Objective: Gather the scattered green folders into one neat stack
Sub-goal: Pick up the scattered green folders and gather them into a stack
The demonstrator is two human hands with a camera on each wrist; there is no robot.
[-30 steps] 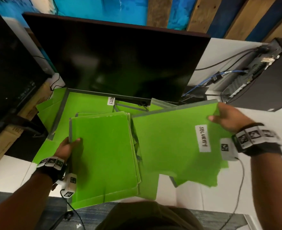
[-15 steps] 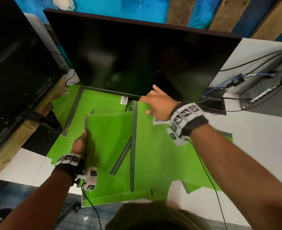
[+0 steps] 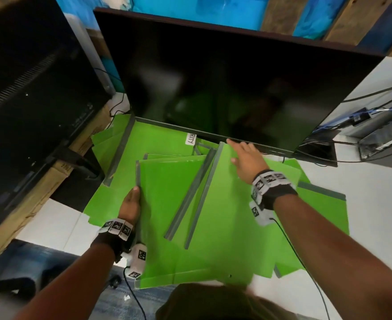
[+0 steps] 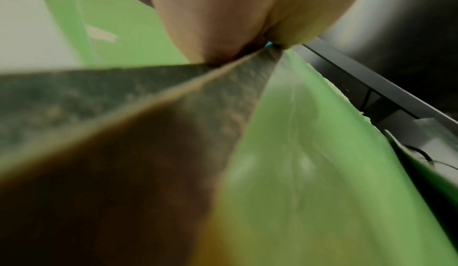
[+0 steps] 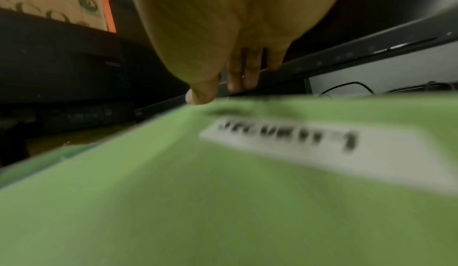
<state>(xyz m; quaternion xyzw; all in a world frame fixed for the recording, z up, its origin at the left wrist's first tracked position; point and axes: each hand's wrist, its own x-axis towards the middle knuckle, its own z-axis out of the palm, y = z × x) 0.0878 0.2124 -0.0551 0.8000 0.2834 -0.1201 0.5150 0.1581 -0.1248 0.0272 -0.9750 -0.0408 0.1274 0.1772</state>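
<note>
Green folders (image 3: 167, 204) (overlapping), left hand (image 3: 130, 204) gripping, right hand (image 3: 243, 155) flat

Folders (image 3: 171, 204) bright green, grey spines – white label (image 3: 191, 139), black lettering; monitor (image 3: 225, 84) black.

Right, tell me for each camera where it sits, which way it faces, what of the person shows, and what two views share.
Head: worn on the head, looking forward and down at the folders, monitor and desk; both forearms, the left hand and the right hand show.
Left wrist: looks along the left hand, which pinches a folder's grey edge; only its palm and fingers show.
Right wrist: looks along the right hand at the blurred label below it; fingers straight.
Shared: both wrist views show the monitor's lower edge.
</note>
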